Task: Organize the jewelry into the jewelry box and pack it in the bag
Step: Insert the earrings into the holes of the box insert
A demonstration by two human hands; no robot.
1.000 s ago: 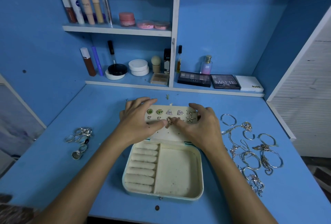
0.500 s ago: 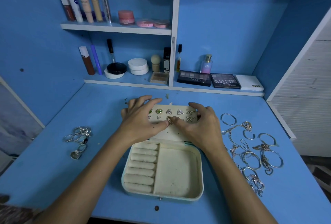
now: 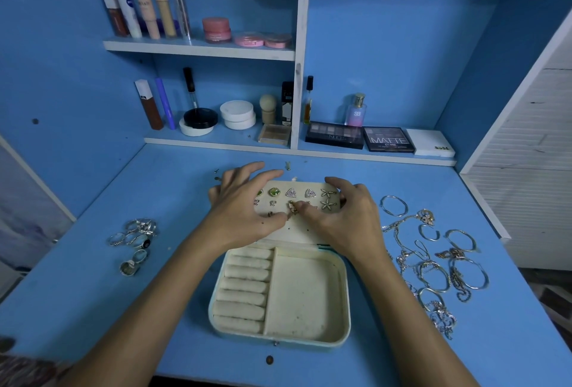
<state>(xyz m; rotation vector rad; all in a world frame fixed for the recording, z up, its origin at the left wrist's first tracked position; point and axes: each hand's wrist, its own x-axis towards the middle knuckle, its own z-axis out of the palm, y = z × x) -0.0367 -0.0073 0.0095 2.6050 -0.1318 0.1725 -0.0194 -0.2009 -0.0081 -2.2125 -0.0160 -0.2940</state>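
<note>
Head view: cream hinged plastic jewelry box (image 3: 280,297) lies open at the centre of the blue tabletop (image 3: 77,293), its lid panel (image 3: 297,228) carrying stud earrings. Left hand (image 3: 244,210) and right hand (image 3: 343,216) meet over a small gold earring (image 3: 292,207), fingertips pinching it against the panel. Judged light, small, slippery and easily bent; best held by its rim. Silver rings (image 3: 136,241) and bangles (image 3: 433,262) await alongside.

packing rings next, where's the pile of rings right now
In the head view the rings lie on the blue table at the left, apart from the open jewelry box.
</note>
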